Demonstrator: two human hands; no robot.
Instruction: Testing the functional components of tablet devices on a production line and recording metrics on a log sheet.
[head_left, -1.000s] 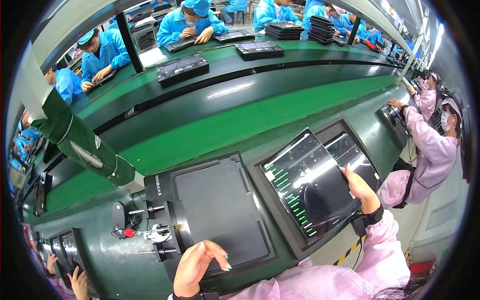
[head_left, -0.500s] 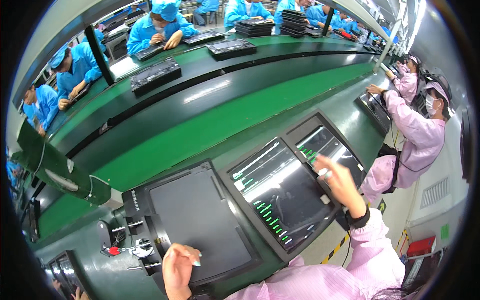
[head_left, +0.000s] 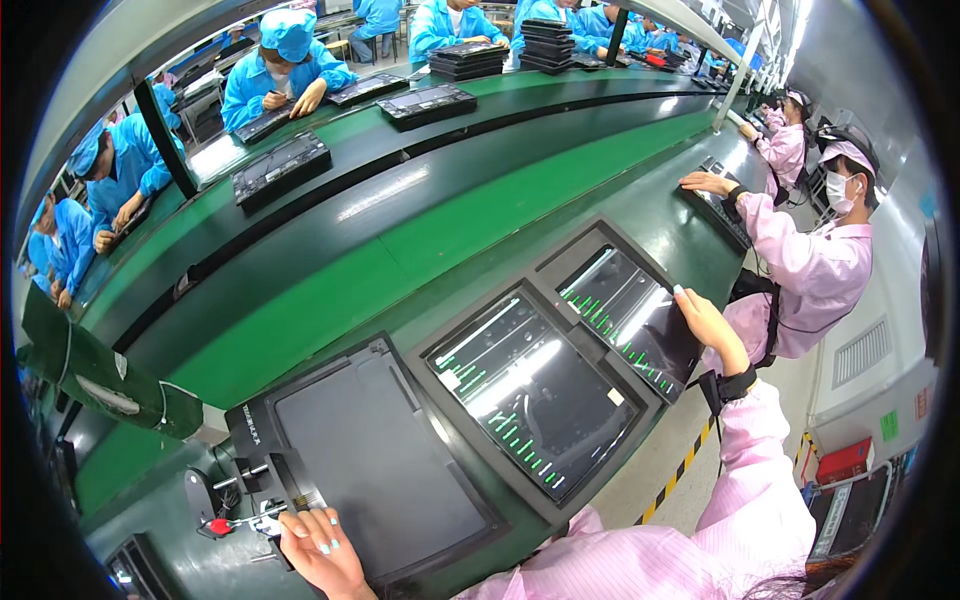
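Observation:
My left hand [head_left: 325, 550] is beside a metal toggle clamp [head_left: 268, 520] with a red-tipped lever [head_left: 218, 525]. Its fingers are loosely bent and apart, with no object visible in them. The clamp sits on the left edge of a black fixture tray [head_left: 370, 470], which has a flat grey recess. My right hand [head_left: 710, 325] is at the right edge of the smaller dark screen [head_left: 625, 310], fingers stretched out, holding nothing. Left of that screen is a larger one [head_left: 525, 390] in the same black frame. Both show rows of green bars; a small pale square [head_left: 614, 397] appears on the larger.
A green wrapped post [head_left: 110, 385] stands left of the tray. Across the green bench [head_left: 400, 255], black device units [head_left: 282, 168] lie in a row before workers in blue. At the right, a person in pink [head_left: 815, 250] handles another unit [head_left: 715, 205].
My left hand has moved from over the tray to the clamp. My right hand has gone from above the screens to the smaller one's right edge. The view has shifted slightly.

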